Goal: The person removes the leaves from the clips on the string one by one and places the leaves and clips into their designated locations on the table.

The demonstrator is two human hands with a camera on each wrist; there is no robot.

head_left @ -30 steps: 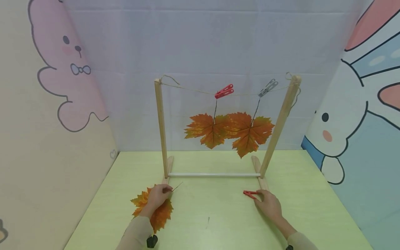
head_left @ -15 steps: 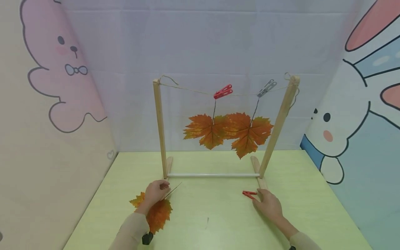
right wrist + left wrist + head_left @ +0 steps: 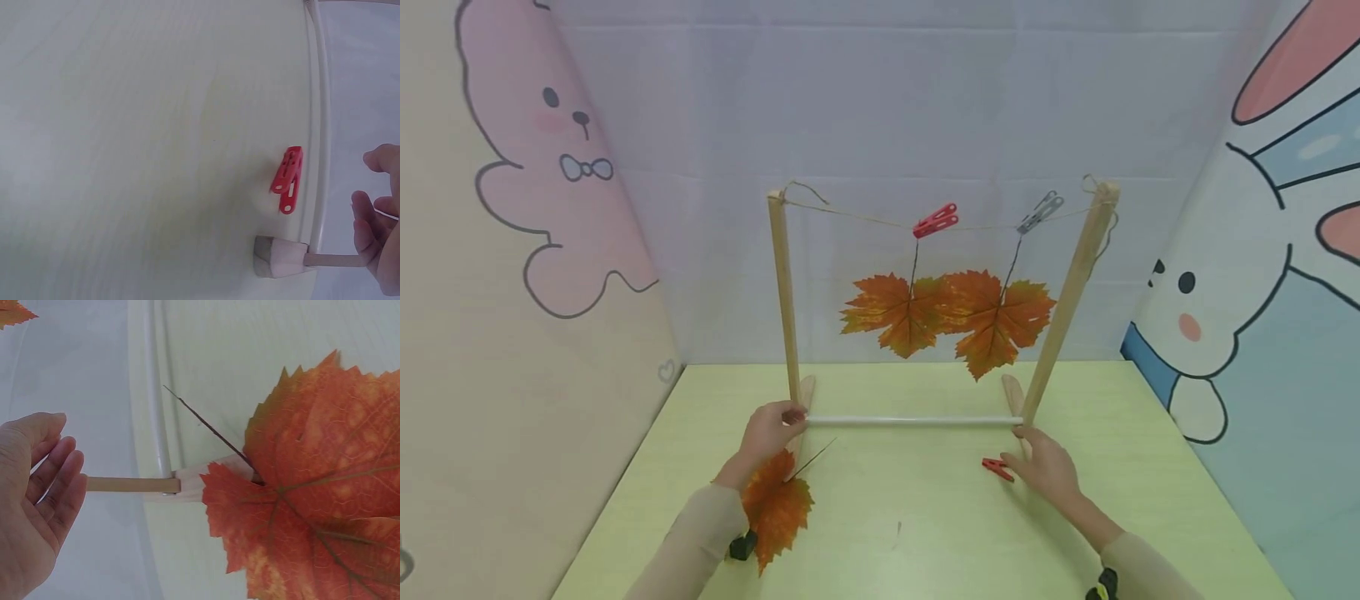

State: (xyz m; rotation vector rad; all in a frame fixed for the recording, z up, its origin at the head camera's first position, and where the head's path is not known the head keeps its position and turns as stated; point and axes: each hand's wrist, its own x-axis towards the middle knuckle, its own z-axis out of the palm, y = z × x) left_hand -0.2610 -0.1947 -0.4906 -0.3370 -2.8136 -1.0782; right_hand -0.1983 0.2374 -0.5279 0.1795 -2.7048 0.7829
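My left hand (image 3: 769, 429) hovers beside the lower left post of a wooden frame (image 3: 786, 308), fingers loosely bent and nothing between them. In the left wrist view, an orange artificial maple leaf (image 3: 331, 487) lies on the table with its dark stem (image 3: 212, 430) pointing away, partly over the frame's foot. My right hand (image 3: 1051, 468) is by the base of the right post (image 3: 1069, 312), thumb and fingers apart. A red clothespin (image 3: 289, 178) lies on the table near that foot, out of the hand's hold.
Two orange leaves (image 3: 1000, 321) hang by their stems from a string (image 3: 865, 218) between the posts, one under a red clothespin (image 3: 936, 221), the other under a grey clothespin (image 3: 1040, 213). A white rod (image 3: 917, 421) joins the posts low down. Cartoon-printed walls flank the table.
My left hand has let go of the leaf's stem and moved forward to the left post. My right hand has released the red clothespin and moved forward toward the right post.
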